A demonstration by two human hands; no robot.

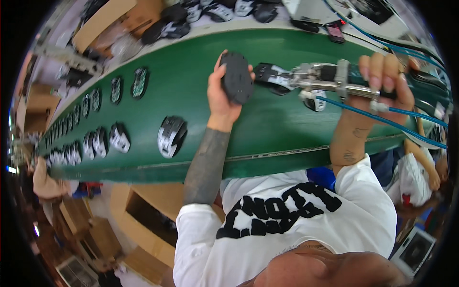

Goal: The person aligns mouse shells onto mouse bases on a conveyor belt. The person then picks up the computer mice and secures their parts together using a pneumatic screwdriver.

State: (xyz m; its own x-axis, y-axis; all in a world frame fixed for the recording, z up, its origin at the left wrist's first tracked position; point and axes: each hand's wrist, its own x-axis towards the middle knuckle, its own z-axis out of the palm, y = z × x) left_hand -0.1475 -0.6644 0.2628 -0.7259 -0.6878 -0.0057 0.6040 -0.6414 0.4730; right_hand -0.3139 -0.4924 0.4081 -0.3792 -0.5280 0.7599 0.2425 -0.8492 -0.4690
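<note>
My left hand (221, 103) holds up a black computer mouse (237, 79), its flat underside facing me. Fingers wrap round both sides of it. A powered screwdriver (330, 79) with a metal front and dark green body lies in the grip of my right hand (386, 79), its tip pointing left. Blue air hoses (356, 110) run from it to the right. Close to the tip, a black-and-white mouse part (275, 79) rests on the green conveyor belt (201, 62). Another mouse part (315, 101) is partly hidden beneath the screwdriver.
Opened mouse halves (139, 82) with circuit boards and pale mouse shells (119, 137) form two rows along the belt's left. One mouse shell (171, 137) sits nearer. Black shells (220, 12) crowd the far ledge. A cardboard box (143, 215) stands below the belt. Other people work at both sides.
</note>
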